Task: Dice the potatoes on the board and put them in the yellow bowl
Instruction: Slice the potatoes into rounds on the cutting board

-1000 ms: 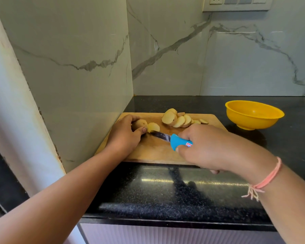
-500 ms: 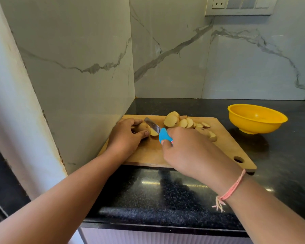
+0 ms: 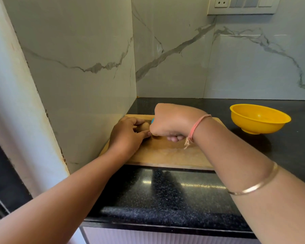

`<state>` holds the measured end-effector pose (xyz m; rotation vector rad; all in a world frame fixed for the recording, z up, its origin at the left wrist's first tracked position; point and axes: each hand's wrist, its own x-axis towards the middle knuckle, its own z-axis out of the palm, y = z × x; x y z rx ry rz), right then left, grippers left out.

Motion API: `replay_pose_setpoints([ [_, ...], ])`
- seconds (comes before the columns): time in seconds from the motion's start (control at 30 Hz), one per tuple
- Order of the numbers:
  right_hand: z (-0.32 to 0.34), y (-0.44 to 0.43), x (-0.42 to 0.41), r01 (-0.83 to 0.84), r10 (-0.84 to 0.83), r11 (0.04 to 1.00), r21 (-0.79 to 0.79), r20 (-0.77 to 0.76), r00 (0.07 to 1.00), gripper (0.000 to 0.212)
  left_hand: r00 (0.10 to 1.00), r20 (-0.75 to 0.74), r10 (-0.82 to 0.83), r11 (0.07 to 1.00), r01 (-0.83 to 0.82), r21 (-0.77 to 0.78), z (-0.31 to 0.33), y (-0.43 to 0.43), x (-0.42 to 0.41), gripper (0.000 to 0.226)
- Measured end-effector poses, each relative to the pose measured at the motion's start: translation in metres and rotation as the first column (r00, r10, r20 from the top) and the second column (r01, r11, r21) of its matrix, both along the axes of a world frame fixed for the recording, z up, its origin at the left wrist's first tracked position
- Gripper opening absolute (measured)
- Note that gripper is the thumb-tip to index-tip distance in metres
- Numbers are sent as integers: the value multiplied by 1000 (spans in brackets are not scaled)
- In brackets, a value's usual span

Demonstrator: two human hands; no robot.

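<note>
Clenching right hand, grip around knife handle.

No readable text, labels, brands or numbers anywhere in view.

I see the cutting board lying on the desk, tucked into the corner against the wall at nine o'clock. The bowl stands on the desk at three o'clock of the board, apart from it. On the board's nine o'clock end my left hand covers a potato; my right hand sits just beside it at three o'clock, touching the left fingers.
</note>
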<state>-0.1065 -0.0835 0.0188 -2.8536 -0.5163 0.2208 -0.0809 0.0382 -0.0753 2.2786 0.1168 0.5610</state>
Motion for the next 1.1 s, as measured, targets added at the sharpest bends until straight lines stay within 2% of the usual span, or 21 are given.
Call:
replay_pose_setpoints([
  [0.1,-6,-1,5,10,-10,1000,11,-11,1000,15,1000,11,-2,1000,2,-15,0,0,0,41],
  [0.27,-28,-14,-8,10,-13,998,65,55,998,13,1000,3,15,999,-15,-46,1,-1,1,39],
  [0.43,-53,-35,-28,-8,4,999,34,101,995,32,999,-34,25,996,-28,-79,1,0,3,45],
  [0.53,-63,-45,-37,-15,14,1000,7,143,990,31,999,-34,33,996,-36,-81,1,-1,2,44],
  [0.73,-54,-64,-34,50,-56,997,67,83,995,38,999,-44,25,999,-27,-46,1,0,0,45],
  [0.87,-53,-64,-21,88,-96,995,52,163,982,34,997,-73,-3,999,1,-34,1,1,-2,49],
  [1.1,-47,-48,-27,45,-96,973,228,218,971,30,998,-69,-1,1000,3,26,1,2,-2,48],
])
